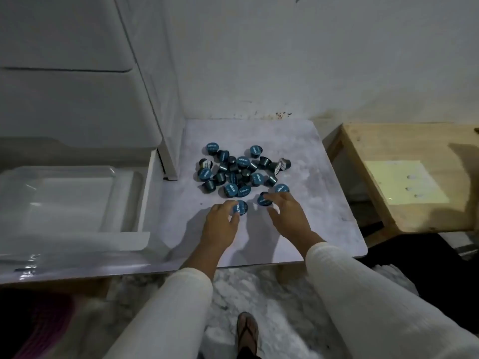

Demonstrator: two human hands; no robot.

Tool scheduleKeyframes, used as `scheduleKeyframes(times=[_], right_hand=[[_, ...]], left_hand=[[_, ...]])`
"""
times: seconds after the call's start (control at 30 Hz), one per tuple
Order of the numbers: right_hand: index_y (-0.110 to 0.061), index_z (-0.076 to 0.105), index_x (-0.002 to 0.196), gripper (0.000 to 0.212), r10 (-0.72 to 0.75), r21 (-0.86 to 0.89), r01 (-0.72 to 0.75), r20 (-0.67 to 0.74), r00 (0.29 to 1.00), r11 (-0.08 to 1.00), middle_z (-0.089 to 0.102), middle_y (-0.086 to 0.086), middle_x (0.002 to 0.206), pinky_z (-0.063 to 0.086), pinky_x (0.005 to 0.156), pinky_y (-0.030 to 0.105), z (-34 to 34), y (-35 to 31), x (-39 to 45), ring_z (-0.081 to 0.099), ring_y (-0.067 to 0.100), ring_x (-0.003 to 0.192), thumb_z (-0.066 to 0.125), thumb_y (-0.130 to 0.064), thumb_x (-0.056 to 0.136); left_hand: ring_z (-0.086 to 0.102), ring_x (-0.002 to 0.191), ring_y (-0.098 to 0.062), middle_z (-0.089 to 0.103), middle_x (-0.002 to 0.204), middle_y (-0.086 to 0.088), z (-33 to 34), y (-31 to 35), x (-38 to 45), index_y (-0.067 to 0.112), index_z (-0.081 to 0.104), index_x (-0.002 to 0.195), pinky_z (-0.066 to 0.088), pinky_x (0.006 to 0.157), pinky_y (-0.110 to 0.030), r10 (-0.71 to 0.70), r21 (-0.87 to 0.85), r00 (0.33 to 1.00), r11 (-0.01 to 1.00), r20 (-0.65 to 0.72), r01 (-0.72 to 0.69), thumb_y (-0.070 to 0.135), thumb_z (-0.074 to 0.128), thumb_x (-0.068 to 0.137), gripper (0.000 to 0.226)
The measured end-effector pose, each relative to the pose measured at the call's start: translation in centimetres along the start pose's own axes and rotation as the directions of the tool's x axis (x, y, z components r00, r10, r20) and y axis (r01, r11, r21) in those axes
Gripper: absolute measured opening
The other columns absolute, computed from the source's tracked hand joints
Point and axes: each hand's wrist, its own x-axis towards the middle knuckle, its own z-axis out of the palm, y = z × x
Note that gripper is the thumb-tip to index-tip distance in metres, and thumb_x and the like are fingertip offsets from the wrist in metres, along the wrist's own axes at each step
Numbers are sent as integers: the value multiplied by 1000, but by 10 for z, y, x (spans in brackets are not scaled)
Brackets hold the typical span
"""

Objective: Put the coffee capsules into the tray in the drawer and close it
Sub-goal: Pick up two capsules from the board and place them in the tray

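Head view: dark coffee capsules point(234, 172) heaped on the pale worktop point(324, 203). Left hand point(220, 224): curled fingers point(234, 218) pinch the nearest capsule point(240, 207). Right hand point(287, 216): fingers curl over a second capsule point(263, 199). The clear tray point(77, 193) lies in the open drawer point(145, 193), left of the heap.

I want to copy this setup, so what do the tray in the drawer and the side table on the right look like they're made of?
The tray looks like clear, glossy plastic: the white drawer shows through it and its rim catches highlights. The side table seems to be pale unfinished wood, matte, with visible grain and knots, though a wood-look laminate can't be excluded.
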Motion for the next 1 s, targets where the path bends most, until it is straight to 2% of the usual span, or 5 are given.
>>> scheduleKeyframes(times=[0.4,0.57,0.63,0.8,1.0], right_hand=[[-4,74,86,22,-128,75,134,-76,989,988,67,23,83,41,72,28,3,8,47,59,39,82,57,8,79],[-11,74,91,22,33,230,-15,-72,997,973,69,15,94,47,82,26,3,10,55,64,29,86,60,3,81],[-11,74,88,18,89,353,-67,-47,995,933,67,14,91,55,81,34,-2,8,56,65,28,80,63,1,80],[-2,70,94,15,125,637,-143,74,989,757,69,10,82,49,55,11,-30,-23,54,61,-1,54,61,3,83],[-9,71,82,16,-45,725,-83,155,987,683,71,-9,58,48,49,9,-57,-95,53,63,4,55,62,4,81]], left_hand=[[60,105,-21,64,114,-8,20,10,33,14,71,107,45,94,-23,-4,-81,997,997,-75,-2,4,62,85,26],[65,97,-17,72,106,-5,8,15,33,15,74,98,52,88,-26,-92,-190,990,979,-104,71,3,62,86,21],[65,89,-12,73,101,-4,-4,22,32,17,74,97,51,84,-23,-106,-241,989,967,-106,78,6,62,86,20],[64,84,-9,69,94,7,-53,45,27,16,73,99,50,78,-13,-52,-340,991,941,-119,8,9,62,87,18],[63,80,-2,70,98,8,-151,43,19,21,74,92,50,79,-12,78,-336,995,937,-60,-93,10,63,87,16]])
